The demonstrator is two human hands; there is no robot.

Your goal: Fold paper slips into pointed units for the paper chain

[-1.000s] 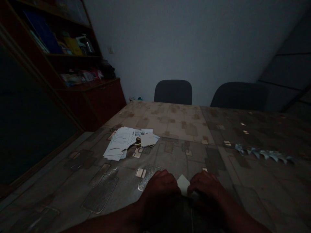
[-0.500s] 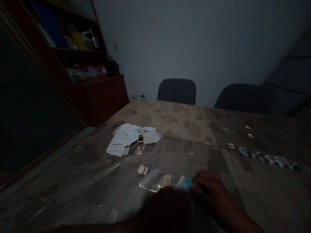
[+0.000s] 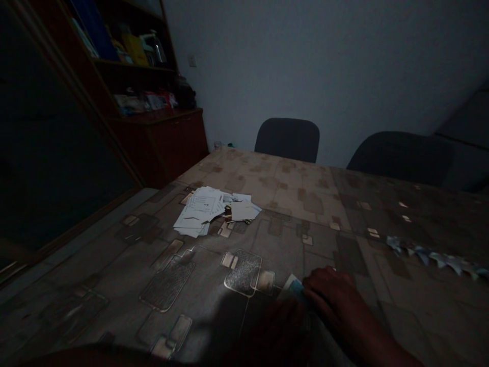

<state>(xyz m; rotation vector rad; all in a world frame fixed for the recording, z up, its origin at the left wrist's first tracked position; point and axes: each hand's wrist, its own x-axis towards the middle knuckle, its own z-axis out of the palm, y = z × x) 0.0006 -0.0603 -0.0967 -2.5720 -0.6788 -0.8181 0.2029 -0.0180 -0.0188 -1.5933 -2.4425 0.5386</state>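
At the table's near side, my right hand [image 3: 332, 298] is closed, its curled fingers at the edge of a small white-and-blue piece of paper [image 3: 293, 286]. My left hand [image 3: 280, 321] is a dark shape just below and left of that paper, partly covering it. Deep shadow hides the left fingers, so their grip does not show. Only the paper's upper corner is visible between the hands.
A loose pile of white papers [image 3: 200, 211] lies on the patterned tablecloth [image 3: 214, 278]. A zigzag strip of folded paper [image 3: 439, 258] lies at the right. Two dark chairs [image 3: 287, 138] stand behind the table, and a red-brown cabinet [image 3: 168, 148] stands at the left.
The view has shifted a little, so the table things appear slightly right. My left hand has moved down and sunk into shadow. The right hand stays by the paper, of which less blue shows.
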